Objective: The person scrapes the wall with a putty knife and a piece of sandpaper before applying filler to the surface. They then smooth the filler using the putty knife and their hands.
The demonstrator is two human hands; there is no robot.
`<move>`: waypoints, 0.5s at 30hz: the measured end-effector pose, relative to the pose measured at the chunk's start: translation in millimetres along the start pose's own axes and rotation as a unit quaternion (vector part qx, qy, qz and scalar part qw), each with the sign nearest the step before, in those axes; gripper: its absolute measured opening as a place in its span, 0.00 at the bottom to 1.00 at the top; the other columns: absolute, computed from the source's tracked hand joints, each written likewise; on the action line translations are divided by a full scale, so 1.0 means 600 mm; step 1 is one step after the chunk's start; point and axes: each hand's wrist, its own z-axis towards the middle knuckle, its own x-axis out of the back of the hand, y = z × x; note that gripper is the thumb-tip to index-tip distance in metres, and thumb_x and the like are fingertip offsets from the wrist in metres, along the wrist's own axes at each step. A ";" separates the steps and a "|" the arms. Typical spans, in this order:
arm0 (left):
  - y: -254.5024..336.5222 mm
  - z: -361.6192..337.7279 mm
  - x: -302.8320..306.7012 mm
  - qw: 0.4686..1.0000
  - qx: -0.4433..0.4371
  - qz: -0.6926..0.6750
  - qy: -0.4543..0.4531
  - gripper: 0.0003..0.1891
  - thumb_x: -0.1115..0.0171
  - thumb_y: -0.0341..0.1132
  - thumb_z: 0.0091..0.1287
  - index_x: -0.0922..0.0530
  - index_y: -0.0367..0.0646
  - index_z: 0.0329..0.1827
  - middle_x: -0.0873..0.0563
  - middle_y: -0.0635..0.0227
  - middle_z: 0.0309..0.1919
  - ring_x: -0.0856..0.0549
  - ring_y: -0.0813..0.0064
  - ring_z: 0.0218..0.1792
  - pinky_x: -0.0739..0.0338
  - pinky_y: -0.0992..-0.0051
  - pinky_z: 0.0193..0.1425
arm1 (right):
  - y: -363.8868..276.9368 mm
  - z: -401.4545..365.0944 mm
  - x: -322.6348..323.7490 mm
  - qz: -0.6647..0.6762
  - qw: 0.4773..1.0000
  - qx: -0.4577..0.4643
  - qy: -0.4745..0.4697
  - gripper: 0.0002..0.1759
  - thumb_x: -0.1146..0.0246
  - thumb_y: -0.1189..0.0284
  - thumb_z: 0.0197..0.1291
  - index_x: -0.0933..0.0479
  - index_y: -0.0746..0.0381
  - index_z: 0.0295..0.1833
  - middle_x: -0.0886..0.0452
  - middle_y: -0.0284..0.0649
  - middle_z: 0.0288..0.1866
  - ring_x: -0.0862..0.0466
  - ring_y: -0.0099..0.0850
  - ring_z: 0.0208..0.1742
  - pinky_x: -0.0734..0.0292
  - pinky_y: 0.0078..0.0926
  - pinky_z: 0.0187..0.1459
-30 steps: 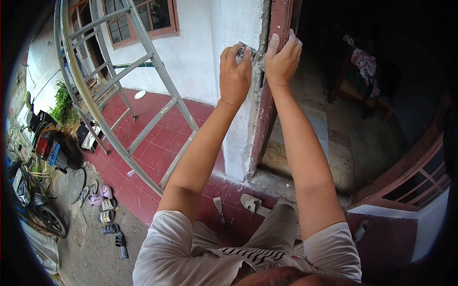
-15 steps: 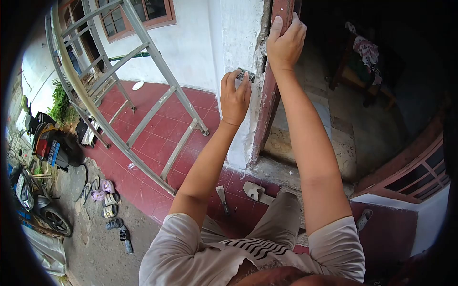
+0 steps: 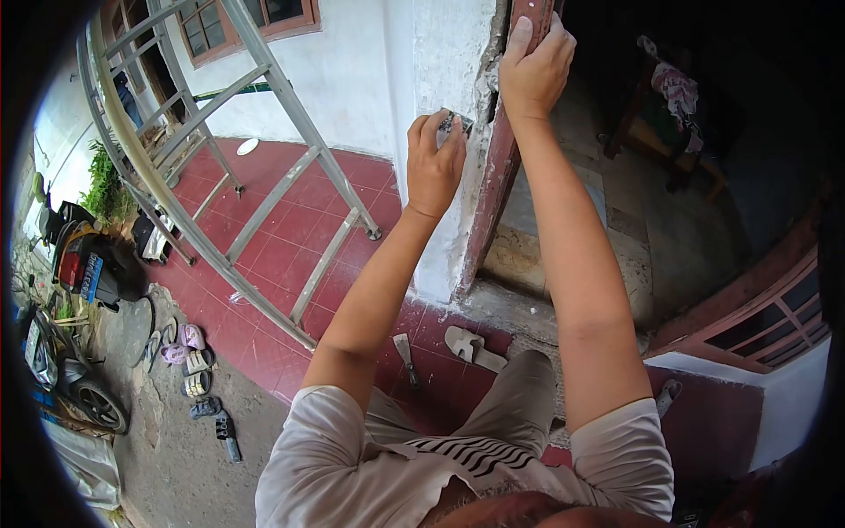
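- The left hand (image 3: pixel 433 167) pinches a small, grey-speckled piece (image 3: pixel 447 123) between thumb and fingers at the white plastered wall (image 3: pixel 443 57), just left of the red-brown wooden door frame (image 3: pixel 501 163); its full shape is hidden.
- The right hand (image 3: pixel 535 79) clasps the frame higher up, thumb on its front, fingers curled round the doorway side.
- Handling the piece well calls for even finger pressure and a loose wrist, with the right hand's hold as a steady brace.
- The broken plaster edge (image 3: pixel 487 75) beside the frame looks rough and crumbly; knuckles are best kept off it.
- A grey metal ladder (image 3: pixel 292 104) stands left of the frame, apart from both hands, but would limit a wide leftward step.
- A flat-bladed scraper with a dark handle (image 3: pixel 403 349) lies on the red tiled floor (image 3: pixel 290 216), below and left of the frame, a possible trip underfoot.
- Right of the frame, inside the dim doorway, hangs a pinkish cloth (image 3: pixel 676 92).
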 end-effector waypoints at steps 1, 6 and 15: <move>0.001 -0.001 -0.002 1.000 0.005 -0.006 0.006 0.19 0.30 0.23 0.59 0.18 0.39 0.54 0.21 0.57 0.56 0.24 0.51 0.58 0.23 0.59 0.59 | 0.005 -0.003 -0.005 0.000 1.000 0.013 0.001 0.27 0.44 0.56 0.72 0.30 0.69 0.63 0.24 0.57 0.53 0.23 0.55 0.56 0.27 0.49 0.58; -0.003 0.064 -0.012 0.999 -0.012 0.007 0.033 0.17 0.31 0.23 0.59 0.17 0.39 0.52 0.21 0.57 0.56 0.25 0.51 0.58 0.23 0.60 0.57 | 0.024 -0.006 -0.019 -0.001 1.000 0.008 0.012 0.27 0.44 0.56 0.72 0.30 0.68 0.63 0.24 0.57 0.53 0.23 0.55 0.55 0.27 0.49 0.58; -0.003 0.051 -0.002 1.000 -0.007 0.001 0.015 0.16 0.30 0.23 0.59 0.16 0.38 0.51 0.21 0.58 0.56 0.25 0.51 0.58 0.23 0.59 0.59 | 0.020 -0.003 -0.014 -0.005 1.000 -0.005 0.000 0.28 0.41 0.58 0.70 0.31 0.69 0.63 0.25 0.56 0.54 0.23 0.54 0.56 0.28 0.49 0.59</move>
